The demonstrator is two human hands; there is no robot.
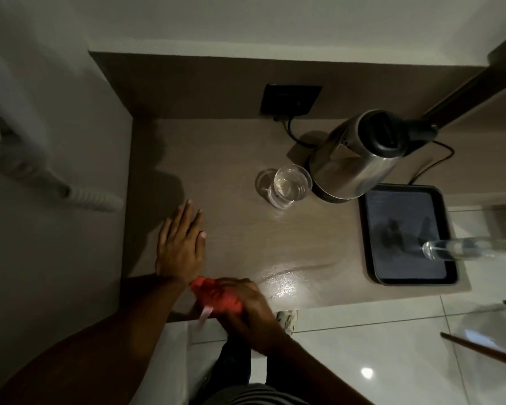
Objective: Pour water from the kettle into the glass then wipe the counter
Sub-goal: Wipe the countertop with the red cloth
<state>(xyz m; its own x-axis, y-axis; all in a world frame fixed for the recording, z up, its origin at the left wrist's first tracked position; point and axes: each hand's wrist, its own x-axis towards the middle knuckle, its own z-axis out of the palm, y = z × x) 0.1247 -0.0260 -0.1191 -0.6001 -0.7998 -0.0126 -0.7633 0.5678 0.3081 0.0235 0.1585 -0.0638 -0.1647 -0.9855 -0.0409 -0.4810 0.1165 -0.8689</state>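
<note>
A red cloth is pressed onto the counter near its front edge by the right hand, fingers curled over it. The left hand is laid flat, fingers together. The glass, holding water, is seen just beside the kettle. Wiping is judged under way; a sweep toward the wet sheen is called for next.

Wood counter is seen w/ kettle, glass & tray on it. Left hand is laid flat on it; red cloth is pressed near front edge.
</note>
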